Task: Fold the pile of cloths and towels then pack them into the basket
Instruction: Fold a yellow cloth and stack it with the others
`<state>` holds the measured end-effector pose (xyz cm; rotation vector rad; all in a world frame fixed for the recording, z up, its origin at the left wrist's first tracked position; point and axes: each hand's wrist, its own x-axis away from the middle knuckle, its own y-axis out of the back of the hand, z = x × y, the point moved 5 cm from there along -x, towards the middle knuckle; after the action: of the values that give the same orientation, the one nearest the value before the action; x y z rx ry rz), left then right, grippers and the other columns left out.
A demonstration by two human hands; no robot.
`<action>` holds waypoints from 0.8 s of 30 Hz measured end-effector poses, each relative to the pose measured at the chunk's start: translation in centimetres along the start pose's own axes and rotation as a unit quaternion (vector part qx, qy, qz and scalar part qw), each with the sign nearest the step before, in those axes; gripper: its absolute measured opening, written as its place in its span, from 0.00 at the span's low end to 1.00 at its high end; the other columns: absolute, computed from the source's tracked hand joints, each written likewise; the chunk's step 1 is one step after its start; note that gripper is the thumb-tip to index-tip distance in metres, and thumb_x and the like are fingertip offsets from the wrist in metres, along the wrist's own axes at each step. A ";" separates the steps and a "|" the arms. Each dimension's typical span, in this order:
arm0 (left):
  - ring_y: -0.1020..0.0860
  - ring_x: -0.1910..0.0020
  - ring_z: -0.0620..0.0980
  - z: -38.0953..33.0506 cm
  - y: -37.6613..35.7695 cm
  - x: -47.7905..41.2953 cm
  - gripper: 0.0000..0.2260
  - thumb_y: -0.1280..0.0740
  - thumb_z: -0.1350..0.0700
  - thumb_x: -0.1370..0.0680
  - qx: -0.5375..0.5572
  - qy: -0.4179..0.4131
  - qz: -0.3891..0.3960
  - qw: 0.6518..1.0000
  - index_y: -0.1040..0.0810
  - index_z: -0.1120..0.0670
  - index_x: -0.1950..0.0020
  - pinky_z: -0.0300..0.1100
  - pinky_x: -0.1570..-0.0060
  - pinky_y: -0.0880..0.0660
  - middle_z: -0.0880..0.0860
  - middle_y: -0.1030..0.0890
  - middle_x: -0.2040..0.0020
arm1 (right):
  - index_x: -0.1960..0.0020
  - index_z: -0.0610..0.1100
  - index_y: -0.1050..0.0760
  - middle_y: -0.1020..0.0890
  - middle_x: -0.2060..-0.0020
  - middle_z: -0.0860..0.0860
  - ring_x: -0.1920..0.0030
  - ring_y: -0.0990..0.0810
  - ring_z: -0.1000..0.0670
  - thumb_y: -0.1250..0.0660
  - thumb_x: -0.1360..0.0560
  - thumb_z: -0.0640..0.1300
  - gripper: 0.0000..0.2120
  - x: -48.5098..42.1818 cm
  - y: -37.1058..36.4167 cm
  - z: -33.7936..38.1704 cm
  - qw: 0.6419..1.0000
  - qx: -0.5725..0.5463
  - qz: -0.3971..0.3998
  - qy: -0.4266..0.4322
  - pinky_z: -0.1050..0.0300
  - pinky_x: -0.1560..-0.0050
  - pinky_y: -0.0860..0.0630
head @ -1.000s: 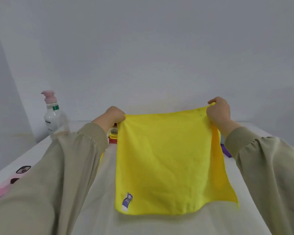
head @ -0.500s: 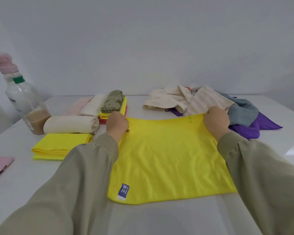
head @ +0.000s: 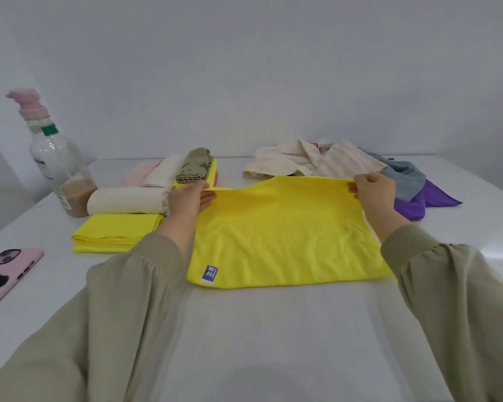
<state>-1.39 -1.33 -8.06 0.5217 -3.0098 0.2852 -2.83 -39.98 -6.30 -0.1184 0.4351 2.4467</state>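
A yellow cloth [head: 285, 239] with a blue label lies spread on the white table [head: 259, 329] in front of me. My left hand [head: 188, 198] pinches its far left corner and my right hand [head: 373, 190] pinches its far right corner; both corners are raised a little off the table, near edge flat. Folded cloths sit at the left: a yellow one [head: 115, 233], a cream roll [head: 127, 201], and pink, cream and olive ones [head: 195, 165] behind. An unfolded pile [head: 325, 163] of cream, grey and purple cloths lies at the back right. No basket is in view.
A pump bottle [head: 57, 166] with brown liquid stands at the back left. A pink phone [head: 5, 274] lies at the table's left edge. A plain wall rises behind the table.
The yellow cloth, held up in the air a second ago, was laid flat on the table. Both hands now lift its far corners again, still pinching them.
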 end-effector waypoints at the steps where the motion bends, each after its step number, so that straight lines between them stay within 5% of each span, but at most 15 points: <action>1: 0.19 0.71 0.43 -0.1 0.5 1.2 0.06 0.37 0.60 0.20 0.034 -0.004 -0.011 0.999 0.22 0.60 0.55 0.33 0.69 0.22 0.56 0.20 0.61 | 0.55 0.42 0.22 0.17 0.61 0.45 0.56 0.17 0.43 0.37 0.23 0.38 0.06 0.8 0.8 -0.2 0.999 -0.030 -0.020 -0.013 0.45 0.48 0.20; 5: 0.20 0.72 0.46 1.4 2.9 5.7 0.06 0.34 0.67 0.23 0.104 -0.020 -0.057 0.993 0.21 0.60 0.49 0.34 0.69 0.22 0.56 0.20 0.61 | 0.51 0.41 0.19 0.18 0.59 0.43 0.61 0.19 0.47 0.39 0.27 0.33 0.12 5.2 3.8 -1.0 0.992 -0.077 -0.097 -0.007 0.51 0.54 0.21; 8: 0.24 0.75 0.48 3.4 4.8 8.4 0.16 0.38 0.68 0.25 0.012 -0.039 -0.070 0.997 0.21 0.53 0.43 0.35 0.73 0.24 0.55 0.22 0.62 | 0.46 0.42 0.21 0.20 0.57 0.46 0.57 0.24 0.49 0.39 0.29 0.33 0.15 9.4 5.4 -2.2 0.992 -0.018 -0.126 0.028 0.57 0.53 0.28; 12: 0.28 0.70 0.49 4.7 6.2 10.7 0.17 0.40 0.65 0.26 -0.231 -0.132 -0.042 0.963 0.19 0.52 0.43 0.38 0.69 0.29 0.55 0.20 0.57 | 0.42 0.45 0.24 0.22 0.48 0.44 0.48 0.25 0.43 0.40 0.30 0.33 0.19 11.9 5.4 -5.2 0.991 0.131 -0.037 -0.009 0.52 0.47 0.29; 16: 0.25 0.59 0.49 5.1 6.3 11.2 0.13 0.38 0.64 0.25 -0.303 -0.159 -0.016 0.939 0.16 0.54 0.49 0.38 0.62 0.30 0.56 0.18 0.52 | 0.46 0.48 0.21 0.21 0.43 0.45 0.41 0.26 0.41 0.41 0.28 0.37 0.15 12.0 4.8 -5.9 0.960 0.278 0.036 -0.015 0.50 0.39 0.35; 19: 0.21 0.52 0.48 4.3 6.2 11.7 0.10 0.37 0.63 0.23 -0.276 -0.189 -0.048 0.941 0.16 0.57 0.48 0.34 0.55 0.28 0.54 0.18 0.48 | 0.46 0.44 0.20 0.21 0.43 0.43 0.41 0.26 0.41 0.41 0.26 0.36 0.14 12.0 5.2 -5.4 0.977 0.213 -0.008 0.013 0.50 0.40 0.33; 21: 0.21 0.63 0.44 3.4 6.4 12.6 0.11 0.38 0.64 0.23 -0.216 -0.198 -0.064 0.954 0.17 0.56 0.50 0.29 0.64 0.29 0.55 0.17 0.52 | 0.46 0.40 0.21 0.21 0.44 0.42 0.42 0.26 0.41 0.41 0.25 0.34 0.14 12.3 6.0 -4.6 0.986 0.143 -0.066 0.052 0.53 0.42 0.33; 24: 0.22 0.61 0.49 3.2 6.9 13.6 0.13 0.39 0.65 0.26 -0.278 -0.220 -0.074 0.932 0.17 0.52 0.53 0.38 0.61 0.28 0.57 0.17 0.53 | 0.50 0.39 0.21 0.20 0.49 0.41 0.47 0.24 0.40 0.42 0.25 0.36 0.11 12.0 6.3 -4.8 0.974 0.201 -0.084 0.063 0.51 0.47 0.31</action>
<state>-16.65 -0.03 -10.93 0.8249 -3.2032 -0.7725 -16.30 -39.28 -11.37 -0.1320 0.9274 2.1455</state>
